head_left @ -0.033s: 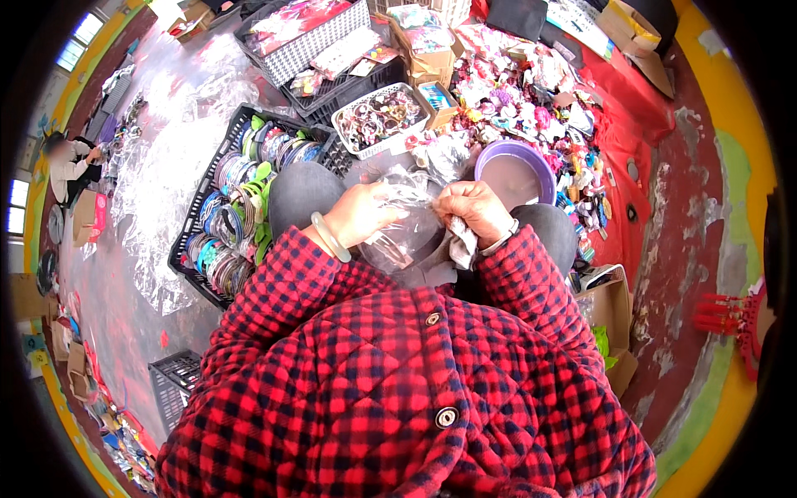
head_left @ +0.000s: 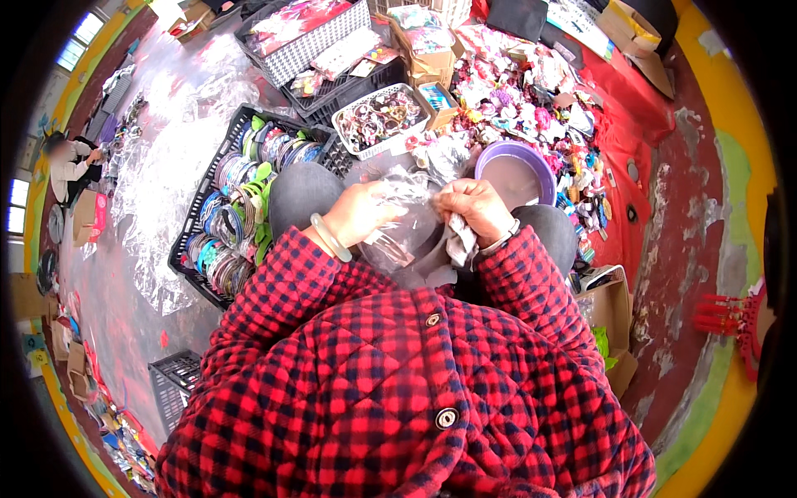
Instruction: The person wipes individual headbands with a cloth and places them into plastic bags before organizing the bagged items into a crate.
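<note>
A clear plastic bag (head_left: 398, 236) sits at the centre of the frame, between the two hands and above the checked jacket (head_left: 374, 357); its glare hides much of what may be inside. The left hand (head_left: 361, 214), just left of centre with a pale bangle (head_left: 332, 238) at its wrist, is clamped on the bag's left side. The right hand (head_left: 477, 206), just right of centre, has its fingers drawn together on a crumpled white piece (head_left: 461, 241) that hangs below them; its fingertips are blurred near the bag's edge, and whether they grip the bag too cannot be told. Grey-clad knees (head_left: 300, 199) flank the hands. Just beyond the right hand stands a purple tub (head_left: 547, 177) holding cloudy liquid. Left of centre, a black crate (head_left: 199, 282) is packed with rows of coloured hoops (head_left: 224, 224), some bright green. Toward the top centre, a white basket (head_left: 386, 147) of small mixed pieces stands beside a small cardboard box (head_left: 444, 116). A heap of colourful accessories (head_left: 531, 104) spreads over red sheeting (head_left: 618, 249) at the upper right. At the right, below the tub, is an open cardboard box (head_left: 610, 303). Clear plastic film (head_left: 158, 224) covers floor at the left, and another person (head_left: 70, 170) sits at the far left edge.
</note>
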`<state>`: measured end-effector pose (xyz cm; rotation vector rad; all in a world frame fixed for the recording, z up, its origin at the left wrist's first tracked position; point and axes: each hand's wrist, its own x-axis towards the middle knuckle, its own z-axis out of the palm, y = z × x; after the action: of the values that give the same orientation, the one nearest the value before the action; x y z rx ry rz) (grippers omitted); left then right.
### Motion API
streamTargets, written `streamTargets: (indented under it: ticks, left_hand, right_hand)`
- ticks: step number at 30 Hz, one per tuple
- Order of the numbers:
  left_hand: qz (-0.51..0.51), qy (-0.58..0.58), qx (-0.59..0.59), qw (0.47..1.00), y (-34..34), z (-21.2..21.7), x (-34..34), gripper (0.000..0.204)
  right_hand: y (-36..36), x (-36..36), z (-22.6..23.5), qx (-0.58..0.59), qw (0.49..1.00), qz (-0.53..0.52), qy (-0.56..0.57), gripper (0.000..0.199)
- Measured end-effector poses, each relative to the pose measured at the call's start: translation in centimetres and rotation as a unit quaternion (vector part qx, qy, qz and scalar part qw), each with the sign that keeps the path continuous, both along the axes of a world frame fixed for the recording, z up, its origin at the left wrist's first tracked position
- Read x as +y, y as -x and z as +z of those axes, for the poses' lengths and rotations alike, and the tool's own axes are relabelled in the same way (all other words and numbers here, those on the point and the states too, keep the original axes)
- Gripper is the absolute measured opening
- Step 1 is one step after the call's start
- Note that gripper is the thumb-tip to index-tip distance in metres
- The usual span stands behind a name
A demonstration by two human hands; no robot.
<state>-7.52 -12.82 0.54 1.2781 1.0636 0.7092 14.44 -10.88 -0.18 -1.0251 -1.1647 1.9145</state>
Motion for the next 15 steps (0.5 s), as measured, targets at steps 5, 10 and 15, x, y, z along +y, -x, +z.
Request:
streamTargets:
  ticks: [5, 10, 15]
  left_hand:
    - [0.086, -0.017, -0.013, 0.996, 0.3, -1.5, 0.5, 0.025]
    - [0.092, -0.062, -0.023, 0.994, -0.6, -2.2, 0.1, 0.022]
    - [0.101, -0.097, -0.004, 0.99, -1.1, -3.0, 0.1, 0.022]
  right_hand:
    - [0.5, -0.6, -0.1, -0.257, 0.946, -0.004, -0.199, 0.03]
    - [1.6, -1.2, 3.6, -0.473, 0.862, -0.012, -0.181, 0.042]
    - [1.3, -1.5, 1.0, -0.415, 0.857, -0.017, -0.305, 0.036]
